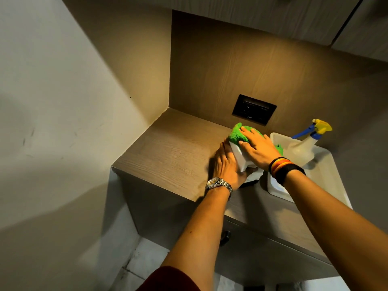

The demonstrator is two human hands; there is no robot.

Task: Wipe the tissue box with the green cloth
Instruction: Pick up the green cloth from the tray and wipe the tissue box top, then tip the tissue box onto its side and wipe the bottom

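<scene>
A white tissue box (239, 157) stands on the wooden counter (168, 152), mostly covered by both hands. My left hand (225, 166), with a metal watch at the wrist, grips the box's left side. My right hand (259, 149), with striped bands at the wrist, presses a green cloth (237, 134) flat onto the far top of the box. A bit of green cloth also shows to the right of that hand. A tissue sticks out of the box near my right wrist.
A white tray (323, 175) lies to the right and holds a clear spray bottle (302, 148) with a blue and yellow trigger. A black socket plate (254, 109) sits in the back panel. A wall closes the left side; cabinets hang overhead.
</scene>
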